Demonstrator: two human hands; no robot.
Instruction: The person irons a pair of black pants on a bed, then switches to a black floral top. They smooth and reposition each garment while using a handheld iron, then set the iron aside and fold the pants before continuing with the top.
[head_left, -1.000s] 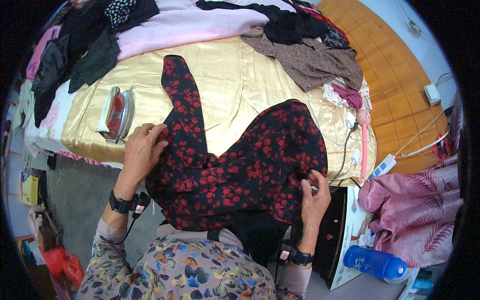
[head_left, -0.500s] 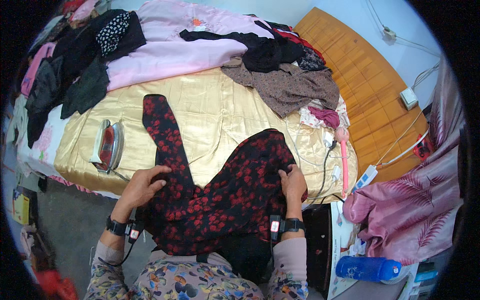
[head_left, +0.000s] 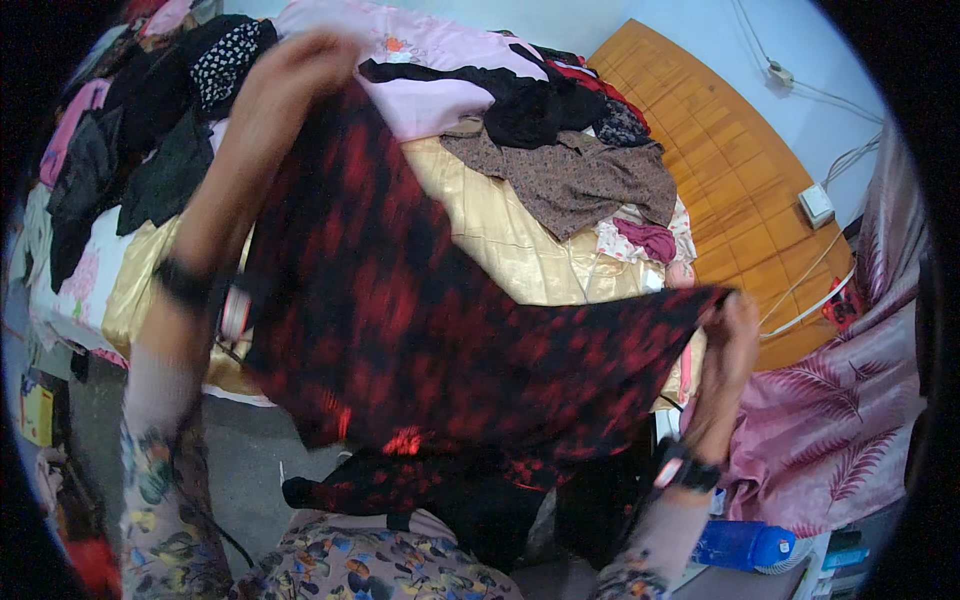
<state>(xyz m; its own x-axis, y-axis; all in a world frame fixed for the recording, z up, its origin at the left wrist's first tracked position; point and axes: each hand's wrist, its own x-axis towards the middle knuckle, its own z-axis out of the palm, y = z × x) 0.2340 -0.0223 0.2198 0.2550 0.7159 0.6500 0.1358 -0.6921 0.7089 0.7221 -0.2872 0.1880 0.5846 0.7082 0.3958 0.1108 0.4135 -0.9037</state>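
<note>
Mid-lift step: my left hand [head_left: 290,75] and right hand [head_left: 735,325] each pinch an edge of the black-and-red garment [head_left: 430,320], held spread above the gold board's [head_left: 500,230] near edge; next, I reckon, lay it flat.

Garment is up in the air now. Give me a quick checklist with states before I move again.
1. Left hand grips the black-and-red garment: ok, raised high.
2. Right hand grips the other edge: ok.
3. Garment clear of the gold-covered board: ok, lifted, lower part hanging.
4. Iron position: cannot tell, hidden behind the cloth.
5. Clothes pile off the working area: not ok, it overlaps the board's far end.
6. Garment orientation: cannot tell, blurred.
</note>
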